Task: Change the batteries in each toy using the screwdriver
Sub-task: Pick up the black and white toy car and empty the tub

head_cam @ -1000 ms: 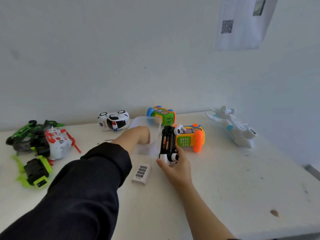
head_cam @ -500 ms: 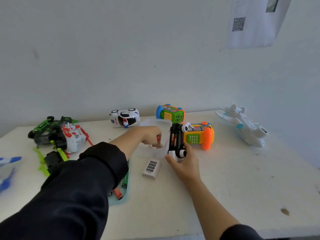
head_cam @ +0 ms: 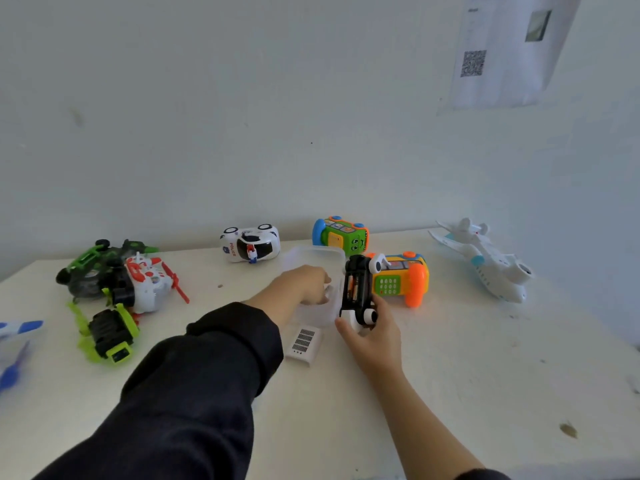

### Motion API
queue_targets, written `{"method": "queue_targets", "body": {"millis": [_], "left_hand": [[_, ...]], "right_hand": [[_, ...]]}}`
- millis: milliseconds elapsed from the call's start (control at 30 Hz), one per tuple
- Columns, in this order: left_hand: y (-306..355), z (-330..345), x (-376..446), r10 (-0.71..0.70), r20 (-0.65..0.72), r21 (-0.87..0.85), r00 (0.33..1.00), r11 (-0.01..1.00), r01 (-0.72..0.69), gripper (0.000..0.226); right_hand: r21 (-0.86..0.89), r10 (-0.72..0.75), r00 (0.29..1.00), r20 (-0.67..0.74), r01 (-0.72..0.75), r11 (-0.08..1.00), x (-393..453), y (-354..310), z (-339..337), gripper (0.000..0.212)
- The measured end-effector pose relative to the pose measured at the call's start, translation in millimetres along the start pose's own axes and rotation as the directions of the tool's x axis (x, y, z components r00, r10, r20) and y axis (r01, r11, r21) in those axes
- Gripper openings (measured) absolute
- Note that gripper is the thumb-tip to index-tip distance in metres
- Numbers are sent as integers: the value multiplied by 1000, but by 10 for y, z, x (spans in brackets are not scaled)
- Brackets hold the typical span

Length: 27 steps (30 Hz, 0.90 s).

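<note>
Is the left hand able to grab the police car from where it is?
Probably yes. The left hand is reaching into the clear tub, and the police car lies on its side just beyond it, with only bare table between them.

Even, soft daylight; shadows faint. Wide-angle bowing toward frame edges. Blue toy (head_cam: 15, 344) at left edge motion-blurred. Centre moderately sharp; no glare.

- Table (head_cam: 485, 375): off-white, scuffed, with a brown spot (head_cam: 568, 430) near its right front edge.
- Wall (head_cam: 242, 116): plain white, behind the table.
- Paper (head_cam: 509, 50): hangs on the wall upper right, printed with a QR code (head_cam: 473, 63).
</note>
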State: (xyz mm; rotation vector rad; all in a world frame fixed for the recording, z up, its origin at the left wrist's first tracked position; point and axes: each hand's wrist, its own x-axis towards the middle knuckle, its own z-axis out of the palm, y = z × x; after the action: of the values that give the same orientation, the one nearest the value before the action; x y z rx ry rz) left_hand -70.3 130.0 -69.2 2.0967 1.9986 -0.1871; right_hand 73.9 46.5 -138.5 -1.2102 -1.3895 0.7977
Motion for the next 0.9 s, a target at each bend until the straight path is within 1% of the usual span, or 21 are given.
{"method": "queue_targets", "body": {"millis": [67,200,300,367,400,533,600,733,800,900], "left_hand": [[35,21,23,11,-30,81,999,997,-9,37],[84,-39,-44,19,-65,72,998,997,-14,24],[7,-308,-238,7,-118,-96,993,995,-18,22],[-111,-497,-469,-7,-81,-200,997,980,-9,18],[-179,-549,-595,-21,-35,-208,999,978,13,16],[-406,-406,-1029,-97,144,-89,985,990,111,18],[-451,-237,-1126,-126,200,-64,972,988,141,21],[-457,-23,-1187,-239,179,74,954,971,229,19],[-447,23,-1201,-303,174,150,937,949,279,26],[-442,-23,-1223,-325,157,242,933,928,282,33]], "right_hand": [[-4,-3,1000,15,3,1000,2,-10,14,63],[-12,-11,1000,10,11,1000,30,12,-8,59],[-13,-13,1000,13,13,1000,57,34,-6,58],[-16,-8,1000,17,8,1000,68,45,10,59],[-20,-6,1000,16,6,1000,72,48,16,59],[-28,-8,999,31,9,1000,71,33,25,61],[-28,-1,999,37,3,1000,61,32,19,62],[-11,9,999,40,-9,1000,46,37,7,63],[-3,16,999,39,-16,1000,40,42,0,62],[54,42,998,43,-44,998,35,49,-2,67]]}}
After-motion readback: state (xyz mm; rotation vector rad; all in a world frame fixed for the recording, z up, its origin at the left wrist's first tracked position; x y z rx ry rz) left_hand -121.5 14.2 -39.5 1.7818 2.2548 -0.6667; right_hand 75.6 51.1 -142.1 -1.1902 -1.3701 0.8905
